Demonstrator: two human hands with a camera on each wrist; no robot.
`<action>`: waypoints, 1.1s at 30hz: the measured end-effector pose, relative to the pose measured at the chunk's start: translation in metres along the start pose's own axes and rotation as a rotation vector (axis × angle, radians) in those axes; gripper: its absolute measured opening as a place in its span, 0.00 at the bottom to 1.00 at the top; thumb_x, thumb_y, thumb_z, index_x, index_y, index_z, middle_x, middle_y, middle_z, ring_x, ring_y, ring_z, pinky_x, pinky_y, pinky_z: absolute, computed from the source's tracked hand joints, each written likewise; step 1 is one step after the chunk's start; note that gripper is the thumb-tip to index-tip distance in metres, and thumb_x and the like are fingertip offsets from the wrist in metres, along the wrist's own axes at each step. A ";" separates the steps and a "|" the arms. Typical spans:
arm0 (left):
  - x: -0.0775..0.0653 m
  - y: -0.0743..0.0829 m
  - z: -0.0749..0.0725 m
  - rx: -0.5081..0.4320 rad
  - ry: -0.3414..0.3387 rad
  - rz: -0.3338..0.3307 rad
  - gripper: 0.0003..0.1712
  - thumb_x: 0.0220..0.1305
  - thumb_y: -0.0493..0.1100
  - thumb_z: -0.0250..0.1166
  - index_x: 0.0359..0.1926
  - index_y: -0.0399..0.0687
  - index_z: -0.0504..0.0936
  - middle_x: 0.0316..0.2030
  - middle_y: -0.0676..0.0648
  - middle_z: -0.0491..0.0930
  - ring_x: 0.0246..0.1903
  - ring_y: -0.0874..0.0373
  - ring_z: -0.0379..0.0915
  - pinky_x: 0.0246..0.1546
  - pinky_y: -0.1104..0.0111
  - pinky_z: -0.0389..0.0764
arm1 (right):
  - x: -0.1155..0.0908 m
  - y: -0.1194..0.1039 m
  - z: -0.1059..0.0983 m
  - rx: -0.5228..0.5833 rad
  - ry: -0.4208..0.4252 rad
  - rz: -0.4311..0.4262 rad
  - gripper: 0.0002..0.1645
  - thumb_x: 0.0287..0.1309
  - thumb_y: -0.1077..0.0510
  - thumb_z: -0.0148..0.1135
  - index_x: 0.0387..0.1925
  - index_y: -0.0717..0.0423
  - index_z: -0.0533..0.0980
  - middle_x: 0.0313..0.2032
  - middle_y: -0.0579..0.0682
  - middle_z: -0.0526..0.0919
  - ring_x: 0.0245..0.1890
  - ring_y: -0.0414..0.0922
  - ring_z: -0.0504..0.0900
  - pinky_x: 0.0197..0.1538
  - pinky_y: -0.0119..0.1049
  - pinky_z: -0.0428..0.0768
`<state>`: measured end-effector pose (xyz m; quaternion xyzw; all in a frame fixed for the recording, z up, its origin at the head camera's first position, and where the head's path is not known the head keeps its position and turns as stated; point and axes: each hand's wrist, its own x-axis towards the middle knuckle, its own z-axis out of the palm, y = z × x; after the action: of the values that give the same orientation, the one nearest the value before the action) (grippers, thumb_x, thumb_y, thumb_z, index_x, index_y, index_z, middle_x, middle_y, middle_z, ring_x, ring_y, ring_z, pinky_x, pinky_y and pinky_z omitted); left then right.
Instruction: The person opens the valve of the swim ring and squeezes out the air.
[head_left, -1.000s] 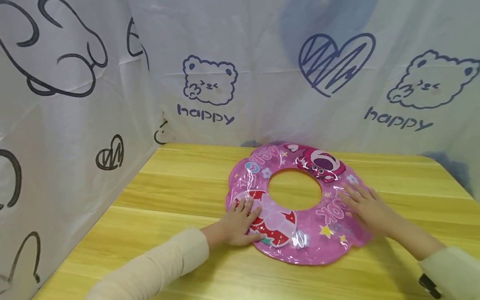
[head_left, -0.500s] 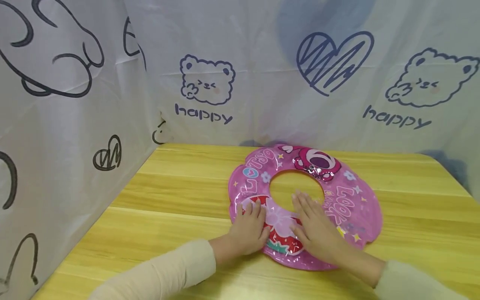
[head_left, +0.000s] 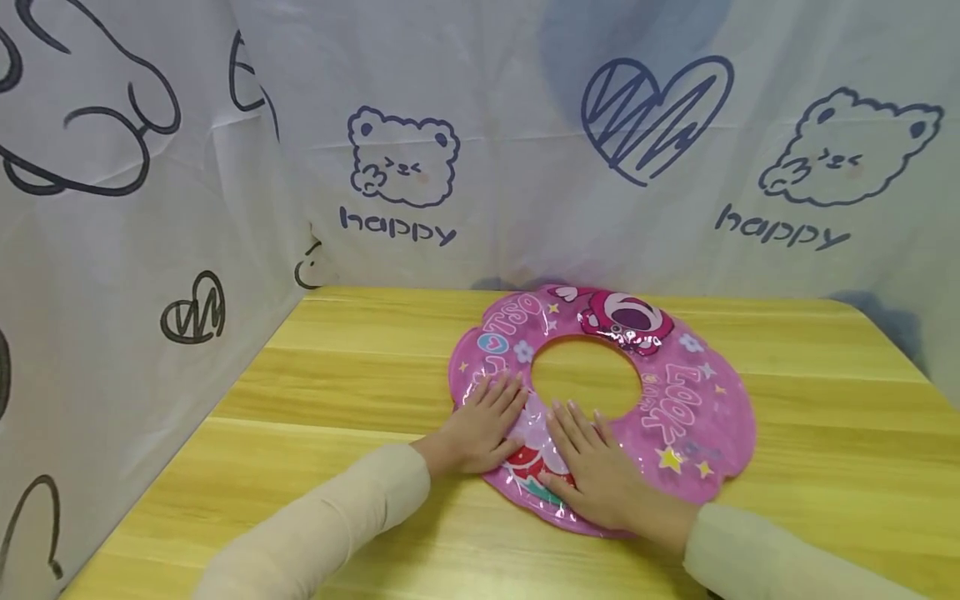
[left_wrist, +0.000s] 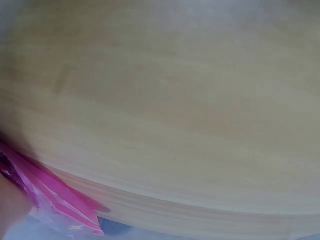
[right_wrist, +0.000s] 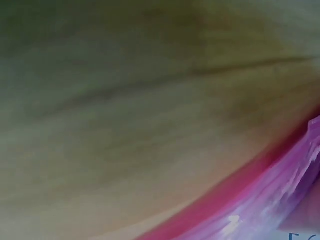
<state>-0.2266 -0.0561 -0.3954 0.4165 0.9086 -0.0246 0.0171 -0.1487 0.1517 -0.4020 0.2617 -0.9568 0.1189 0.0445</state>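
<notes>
A flat, glossy pink swim ring (head_left: 712, 417) lies on the wooden table, printed with a bear, stars, flowers and a strawberry with a bow. In the head view my left hand (head_left: 483, 425) rests with straight, slightly spread fingers on its near left part. My right hand (head_left: 600, 475) lies flat across the near part, covering some of the strawberry print, fingertips close to the hole's edge. Neither hand grips the ring. The left wrist view catches a pink edge of the ring (left_wrist: 60, 200) at lower left; the right wrist view has a blurred strip of the ring (right_wrist: 250, 210).
Yellow wood-grain table (head_left: 300, 400) surrounds the ring. A white cloth (head_left: 510, 192) with bear and heart drawings hangs behind the table, close to the ring's far edge. Another cloth side (head_left: 142, 275) borders the table on the left.
My right hand has moved from the ring's right side to its near part, beside the left hand. The left hand stays on the near left part. The ring's right side has shifted slightly.
</notes>
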 end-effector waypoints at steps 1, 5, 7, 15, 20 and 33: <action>0.000 0.000 0.001 -0.008 -0.010 0.003 0.38 0.70 0.57 0.40 0.71 0.37 0.47 0.72 0.38 0.43 0.72 0.44 0.34 0.71 0.51 0.40 | 0.000 0.000 0.001 0.007 -0.007 -0.001 0.42 0.63 0.41 0.48 0.69 0.63 0.53 0.71 0.59 0.50 0.72 0.57 0.47 0.71 0.57 0.44; 0.001 -0.001 0.002 -0.050 -0.063 -0.006 0.39 0.70 0.58 0.39 0.72 0.39 0.43 0.73 0.39 0.38 0.73 0.45 0.30 0.71 0.51 0.38 | 0.000 -0.001 0.002 0.019 -0.052 0.006 0.42 0.64 0.41 0.46 0.69 0.64 0.52 0.71 0.60 0.50 0.72 0.58 0.48 0.71 0.57 0.44; 0.002 -0.002 0.001 -0.075 -0.092 -0.014 0.39 0.71 0.58 0.38 0.72 0.40 0.42 0.73 0.39 0.36 0.73 0.45 0.29 0.72 0.51 0.37 | 0.001 -0.001 0.002 0.032 -0.075 0.010 0.42 0.65 0.40 0.45 0.69 0.65 0.52 0.71 0.60 0.50 0.71 0.58 0.48 0.71 0.58 0.44; 0.007 -0.006 -0.007 -0.092 -0.176 -0.021 0.36 0.70 0.59 0.39 0.73 0.50 0.45 0.73 0.39 0.41 0.72 0.44 0.34 0.71 0.51 0.42 | 0.004 0.001 0.003 0.056 -0.099 0.009 0.41 0.66 0.41 0.44 0.69 0.65 0.53 0.71 0.61 0.51 0.71 0.59 0.49 0.70 0.59 0.45; 0.013 -0.011 -0.014 -0.061 -0.138 -0.001 0.35 0.67 0.60 0.44 0.71 0.55 0.55 0.71 0.41 0.52 0.70 0.45 0.47 0.71 0.55 0.50 | 0.004 0.003 0.005 0.085 -0.105 0.005 0.40 0.66 0.42 0.43 0.69 0.64 0.52 0.71 0.61 0.49 0.72 0.58 0.47 0.70 0.59 0.43; 0.011 -0.019 -0.006 0.083 0.100 0.265 0.40 0.64 0.63 0.48 0.70 0.48 0.56 0.71 0.36 0.47 0.71 0.41 0.41 0.71 0.51 0.45 | -0.012 0.022 -0.003 0.068 -0.149 -0.139 0.41 0.66 0.39 0.43 0.70 0.59 0.52 0.72 0.57 0.49 0.72 0.57 0.47 0.72 0.52 0.38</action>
<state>-0.2480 -0.0595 -0.3890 0.5337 0.8437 -0.0389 -0.0423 -0.1494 0.1767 -0.4052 0.3371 -0.9323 0.1282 -0.0274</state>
